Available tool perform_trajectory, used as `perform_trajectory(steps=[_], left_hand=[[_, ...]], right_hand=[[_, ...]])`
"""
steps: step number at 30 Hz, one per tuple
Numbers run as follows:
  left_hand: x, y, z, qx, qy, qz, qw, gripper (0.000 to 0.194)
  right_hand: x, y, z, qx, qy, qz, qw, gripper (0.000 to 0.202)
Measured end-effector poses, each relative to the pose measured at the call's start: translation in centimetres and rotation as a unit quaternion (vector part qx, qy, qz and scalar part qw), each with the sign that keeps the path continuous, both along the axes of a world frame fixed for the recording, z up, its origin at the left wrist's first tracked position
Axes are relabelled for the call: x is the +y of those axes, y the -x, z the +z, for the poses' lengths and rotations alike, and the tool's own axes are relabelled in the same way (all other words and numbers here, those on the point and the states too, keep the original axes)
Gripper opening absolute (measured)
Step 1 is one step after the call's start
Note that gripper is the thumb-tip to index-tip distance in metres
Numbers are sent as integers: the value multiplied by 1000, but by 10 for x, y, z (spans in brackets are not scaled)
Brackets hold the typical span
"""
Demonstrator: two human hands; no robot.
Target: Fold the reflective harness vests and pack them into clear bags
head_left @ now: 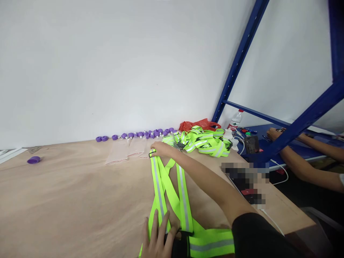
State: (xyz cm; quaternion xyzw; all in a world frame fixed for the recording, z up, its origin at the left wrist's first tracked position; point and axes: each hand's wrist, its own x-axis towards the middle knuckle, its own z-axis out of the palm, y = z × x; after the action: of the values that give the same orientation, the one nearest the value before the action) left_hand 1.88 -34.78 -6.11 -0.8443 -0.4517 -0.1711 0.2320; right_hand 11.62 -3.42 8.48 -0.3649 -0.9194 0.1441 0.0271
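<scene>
A neon-yellow reflective vest harness [185, 200] with grey stripes lies spread on the table before me. My left hand [158, 238] rests on its lower part with fingers apart, beside a black piece [181, 245] where straps meet. Stretched forward, my right hand [160, 148] closes on the far end of the straps, near a small black buckle [152, 153]. Its fingertips are partly hidden. Just beyond that hand lie clear plastic bags [116, 152] and a heap of similar yellow straps [206, 141].
Purple round items [139, 134] line the wall; another purple piece [33, 160] lies at left. A red plastic bag [199, 124] sits behind the heap. At right are a blue metal frame [239, 53], a bottle [235, 120], a pixelated object with a cable, and another person's hands [274, 134].
</scene>
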Motion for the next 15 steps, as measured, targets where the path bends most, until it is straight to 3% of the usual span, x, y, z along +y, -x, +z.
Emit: perform_trajectory(steps=[4, 7, 9, 11, 13, 15], left_hand=[[2, -1, -6, -27, 51, 9, 998, 65], [4, -4, 3, -54, 108, 4, 993, 64], [6, -6, 18, -76, 135, -14, 988, 63], [7, -4, 36, -106, 143, -30, 984, 60], [4, 3, 53, -133, 150, -30, 979, 60], [0, 19, 63, -149, 164, -13, 975, 63]], right_hand=[[-49, -76, 20, 106, -34, -39, 993, 34], [-104, -154, 16, 172, -67, -129, 974, 31], [-140, -206, 3, 187, -104, -235, 948, 31], [-171, -252, -16, 177, -152, -371, 899, 34], [-195, -288, -37, 143, -168, -488, 844, 45], [-211, -311, -54, 90, -148, -553, 815, 61]])
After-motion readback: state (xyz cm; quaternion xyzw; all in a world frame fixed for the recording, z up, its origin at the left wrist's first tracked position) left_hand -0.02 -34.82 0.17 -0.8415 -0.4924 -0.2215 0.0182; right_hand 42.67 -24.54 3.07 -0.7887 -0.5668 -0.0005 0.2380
